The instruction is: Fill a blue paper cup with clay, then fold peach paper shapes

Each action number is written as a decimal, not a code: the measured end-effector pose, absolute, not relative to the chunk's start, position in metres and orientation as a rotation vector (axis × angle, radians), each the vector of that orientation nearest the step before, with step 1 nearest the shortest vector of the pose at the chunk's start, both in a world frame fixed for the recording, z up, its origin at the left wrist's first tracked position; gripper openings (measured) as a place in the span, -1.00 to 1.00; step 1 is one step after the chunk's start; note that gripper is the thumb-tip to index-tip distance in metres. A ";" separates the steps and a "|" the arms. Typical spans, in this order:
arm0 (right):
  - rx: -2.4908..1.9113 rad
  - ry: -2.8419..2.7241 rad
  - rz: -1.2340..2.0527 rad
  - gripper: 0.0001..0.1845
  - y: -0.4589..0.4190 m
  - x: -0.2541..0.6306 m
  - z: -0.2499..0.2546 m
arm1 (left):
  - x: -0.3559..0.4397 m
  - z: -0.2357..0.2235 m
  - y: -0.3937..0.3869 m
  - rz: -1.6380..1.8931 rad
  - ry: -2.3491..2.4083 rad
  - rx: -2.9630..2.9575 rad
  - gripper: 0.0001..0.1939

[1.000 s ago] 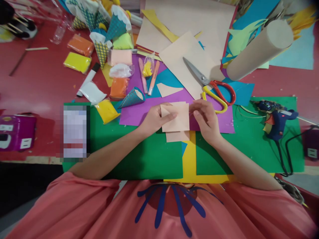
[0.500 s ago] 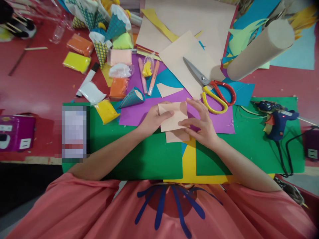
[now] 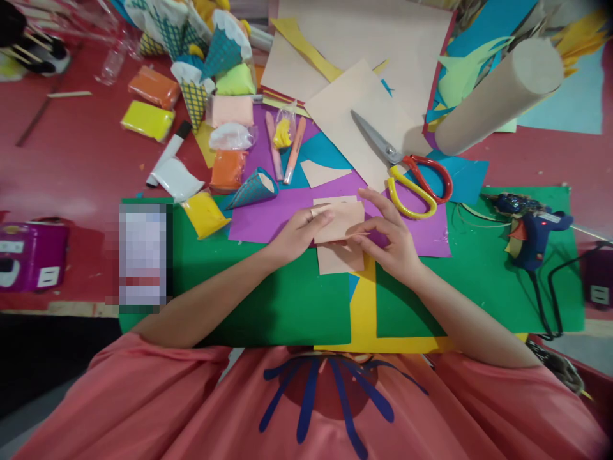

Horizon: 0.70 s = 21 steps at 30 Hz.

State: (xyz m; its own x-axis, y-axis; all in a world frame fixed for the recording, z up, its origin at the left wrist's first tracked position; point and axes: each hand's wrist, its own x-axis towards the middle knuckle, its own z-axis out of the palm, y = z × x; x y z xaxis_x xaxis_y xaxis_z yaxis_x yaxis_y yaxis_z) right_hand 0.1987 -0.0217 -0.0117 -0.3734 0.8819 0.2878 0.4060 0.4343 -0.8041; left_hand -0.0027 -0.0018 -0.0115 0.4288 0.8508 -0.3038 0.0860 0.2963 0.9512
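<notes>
A small piece of pale peach paper (image 3: 342,220) is held between both hands over the mat, and it looks bent or folded over. My left hand (image 3: 304,231) grips its left side with the thumb on top. My right hand (image 3: 389,239) pinches the lower right corner between thumb and fingers, its index finger raised. Just below lies another peach paper piece (image 3: 341,259), partly covered by the held one. Above the hands, a peach scrap (image 3: 323,173) rests on purple paper (image 3: 258,217). Scissors (image 3: 393,156) with red and yellow handles lie half open beyond my right hand.
Green sheets (image 3: 268,306) cover the near table. A glue gun (image 3: 534,236) with a cord lies right. A paper tube (image 3: 498,96) leans at the back right. Clay packets (image 3: 205,214), a marker (image 3: 168,153), paper cones (image 3: 251,190) and a blurred-out rectangle (image 3: 142,255) are at left.
The held peach paper has shifted slightly right and now bends over, where it lay flatter before. My right fingers have drawn closer together at its lower corner.
</notes>
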 end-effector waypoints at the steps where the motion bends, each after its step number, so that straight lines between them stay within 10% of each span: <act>1: -1.099 -1.934 0.855 -0.86 -0.022 0.199 -0.012 | -0.003 -0.012 -0.002 0.623 0.991 1.171 -0.41; 15: -1.213 -1.671 0.996 -0.86 -0.020 0.194 -0.014 | -0.003 -0.015 -0.007 0.629 0.807 1.211 -0.17; 21: -1.287 -1.557 1.077 -0.84 -0.020 0.195 -0.017 | 0.000 -0.014 -0.008 0.667 0.946 1.192 -0.47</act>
State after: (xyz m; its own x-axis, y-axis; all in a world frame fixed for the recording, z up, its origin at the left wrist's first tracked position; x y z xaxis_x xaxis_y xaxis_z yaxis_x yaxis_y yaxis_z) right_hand 0.1950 -0.0204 -0.0165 -0.1344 0.9882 0.0729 0.2801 0.1084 -0.9538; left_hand 0.0004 -0.0077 -0.0135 0.4710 0.8452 -0.2525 0.0454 0.2626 0.9638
